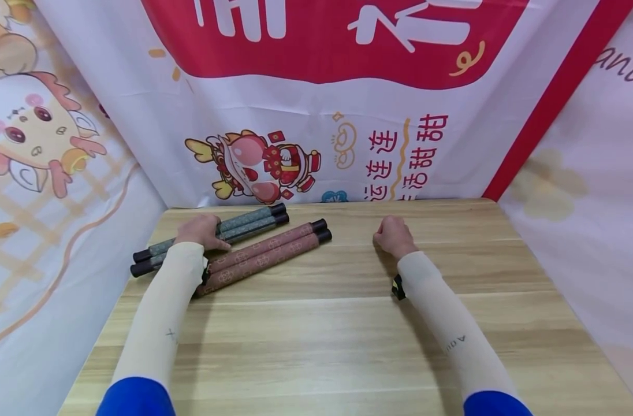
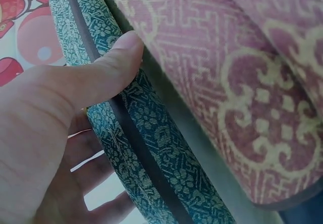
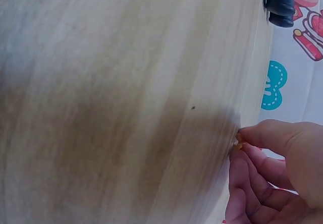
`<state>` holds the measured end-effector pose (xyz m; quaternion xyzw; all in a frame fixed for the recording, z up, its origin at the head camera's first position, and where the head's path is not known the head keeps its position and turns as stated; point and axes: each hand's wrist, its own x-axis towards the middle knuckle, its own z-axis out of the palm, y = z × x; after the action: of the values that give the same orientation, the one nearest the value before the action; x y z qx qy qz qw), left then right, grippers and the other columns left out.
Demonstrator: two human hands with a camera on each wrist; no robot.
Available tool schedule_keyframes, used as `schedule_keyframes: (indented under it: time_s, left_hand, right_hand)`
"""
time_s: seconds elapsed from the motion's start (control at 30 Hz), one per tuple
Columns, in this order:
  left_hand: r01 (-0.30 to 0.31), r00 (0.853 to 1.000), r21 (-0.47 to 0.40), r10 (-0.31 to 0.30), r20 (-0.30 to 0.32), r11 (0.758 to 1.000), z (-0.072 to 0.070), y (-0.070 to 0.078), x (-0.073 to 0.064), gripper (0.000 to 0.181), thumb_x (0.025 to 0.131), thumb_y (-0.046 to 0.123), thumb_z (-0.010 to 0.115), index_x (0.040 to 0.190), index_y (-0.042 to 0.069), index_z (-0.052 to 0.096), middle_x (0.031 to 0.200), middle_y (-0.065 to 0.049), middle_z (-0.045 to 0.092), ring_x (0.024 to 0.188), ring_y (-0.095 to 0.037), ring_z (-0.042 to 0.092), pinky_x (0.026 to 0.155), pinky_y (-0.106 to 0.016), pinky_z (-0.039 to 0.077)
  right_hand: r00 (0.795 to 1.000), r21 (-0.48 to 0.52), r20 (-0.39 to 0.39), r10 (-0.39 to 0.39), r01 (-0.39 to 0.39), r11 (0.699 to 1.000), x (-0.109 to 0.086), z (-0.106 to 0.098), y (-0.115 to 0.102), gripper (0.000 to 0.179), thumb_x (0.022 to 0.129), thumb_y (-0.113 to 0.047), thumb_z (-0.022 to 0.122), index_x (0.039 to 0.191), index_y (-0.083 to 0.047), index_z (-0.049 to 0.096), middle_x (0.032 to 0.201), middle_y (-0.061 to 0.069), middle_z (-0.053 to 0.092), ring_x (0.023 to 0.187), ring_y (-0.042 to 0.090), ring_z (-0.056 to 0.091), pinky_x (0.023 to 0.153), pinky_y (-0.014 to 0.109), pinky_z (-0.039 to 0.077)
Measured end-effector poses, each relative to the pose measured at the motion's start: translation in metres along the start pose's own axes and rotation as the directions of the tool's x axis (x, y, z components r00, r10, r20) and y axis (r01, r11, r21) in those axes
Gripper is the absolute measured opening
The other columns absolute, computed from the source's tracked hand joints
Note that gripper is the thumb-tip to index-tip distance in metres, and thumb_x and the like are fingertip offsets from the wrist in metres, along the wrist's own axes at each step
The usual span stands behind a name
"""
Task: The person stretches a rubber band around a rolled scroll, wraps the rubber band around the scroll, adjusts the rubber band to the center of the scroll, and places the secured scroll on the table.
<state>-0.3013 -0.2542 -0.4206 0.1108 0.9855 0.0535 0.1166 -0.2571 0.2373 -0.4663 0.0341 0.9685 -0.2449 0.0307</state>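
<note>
At the left of the table lies a blue-green patterned scroll (image 1: 246,225), its two rolls side by side with black end knobs. My left hand (image 1: 197,231) grips it near the middle; in the left wrist view the thumb lies across the blue-green brocade (image 2: 146,113) and the fingers sit on its far side. A maroon patterned scroll (image 1: 267,254), also in two rolls, lies just nearer to me, partly behind the left wrist. My right hand (image 1: 394,236) rests on the table with curled fingers. A small orange spot (image 3: 238,146) shows at its fingertips; what it is I cannot tell.
The wooden table (image 1: 316,346) runs up to a white and red printed cloth (image 1: 316,104) at the back. More printed cloth (image 1: 88,231) hangs at the left, and a pale cloth (image 1: 581,202) at the right.
</note>
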Motion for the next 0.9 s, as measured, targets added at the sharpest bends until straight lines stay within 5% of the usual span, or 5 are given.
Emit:
schedule_keyframes:
  time_s: [0.27, 0.7, 0.9]
  left_hand:
    - [0.005, 1.000, -0.005, -0.005, 0.029, 1.000, 0.004, 0.005, 0.006, 0.073, 0.084, 0.044, 0.089, 0.135, -0.003, 0.063, 0.120, -0.024, 0.072, 0.099, -0.036, 0.069, 0.079, -0.060, 0.057]
    - [0.019, 0.998, -0.054, -0.016, 0.053, 0.998, 0.003, 0.007, 0.007, 0.050, 0.084, 0.035, 0.090, 0.111, 0.001, 0.066, 0.103, -0.018, 0.070, 0.085, -0.029, 0.062, 0.070, -0.048, 0.052]
    - [0.013, 0.994, -0.091, -0.004, 0.106, 0.996, -0.007, 0.013, -0.001, 0.063, 0.097, 0.035, 0.076, 0.138, -0.008, 0.056, 0.135, -0.033, 0.062, 0.117, -0.046, 0.064, 0.095, -0.060, 0.054]
  right_hand:
    - [0.999, -0.013, 0.030, 0.041, -0.040, 0.999, 0.005, 0.001, 0.001, 0.014, 0.098, -0.011, 0.069, 0.088, -0.003, 0.074, 0.090, 0.014, 0.072, 0.079, 0.025, 0.066, 0.068, 0.031, 0.054]
    - [0.997, 0.007, 0.070, -0.014, 0.014, 1.000, 0.002, -0.005, 0.001, 0.012, 0.098, -0.009, 0.067, 0.095, -0.002, 0.077, 0.094, 0.015, 0.074, 0.081, 0.026, 0.067, 0.069, 0.032, 0.057]
    - [0.997, 0.029, 0.072, -0.018, 0.016, 0.999, -0.001, -0.006, 0.003, 0.013, 0.101, -0.011, 0.066, 0.099, -0.002, 0.075, 0.093, 0.015, 0.072, 0.079, 0.025, 0.066, 0.067, 0.030, 0.056]
